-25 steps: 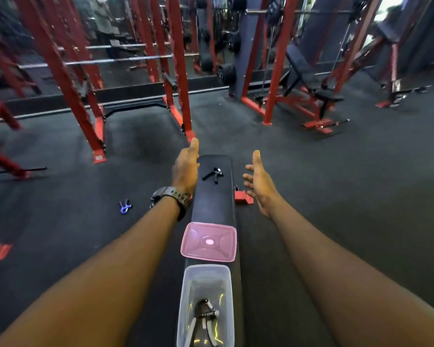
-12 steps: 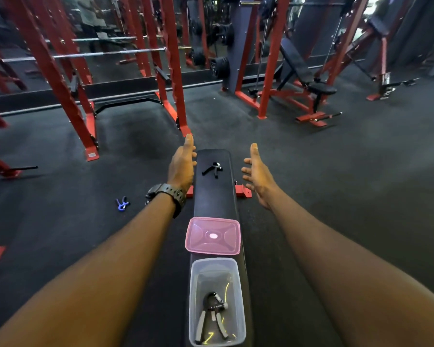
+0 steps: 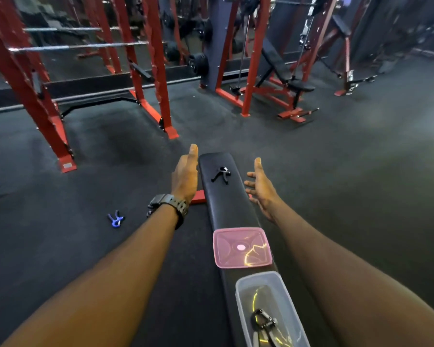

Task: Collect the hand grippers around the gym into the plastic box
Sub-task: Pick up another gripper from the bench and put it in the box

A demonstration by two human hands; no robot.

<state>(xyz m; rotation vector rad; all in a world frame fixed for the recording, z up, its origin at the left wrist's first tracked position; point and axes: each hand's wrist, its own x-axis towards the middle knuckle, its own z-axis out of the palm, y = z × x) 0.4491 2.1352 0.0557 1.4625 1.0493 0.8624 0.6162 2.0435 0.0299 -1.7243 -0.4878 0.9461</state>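
Observation:
A black hand gripper (image 3: 221, 174) lies near the far end of a black padded bench (image 3: 232, 211). My left hand (image 3: 186, 175) is stretched out flat just left of the bench, empty, a watch on its wrist. On the bench's right side my right hand (image 3: 261, 187) is held out with fingers spread, also empty. At the bench's near end stands a clear plastic box (image 3: 268, 309) with one grey-handled hand gripper (image 3: 262, 326) inside. The box's pink lid (image 3: 242, 247) lies on the bench beyond it. A blue hand gripper (image 3: 115, 219) lies on the floor to the left.
Red squat rack uprights (image 3: 161, 71) with a barbell stand ahead on the left. A red cable machine and incline bench (image 3: 286, 76) stand ahead on the right. Dark rubber floor surrounds the bench. A red bench foot (image 3: 198, 196) sticks out beside my left wrist.
The view has shifted left, so the bench and box now sit further right in frame. Both hands stay outstretched and empty on either side of the black hand gripper.

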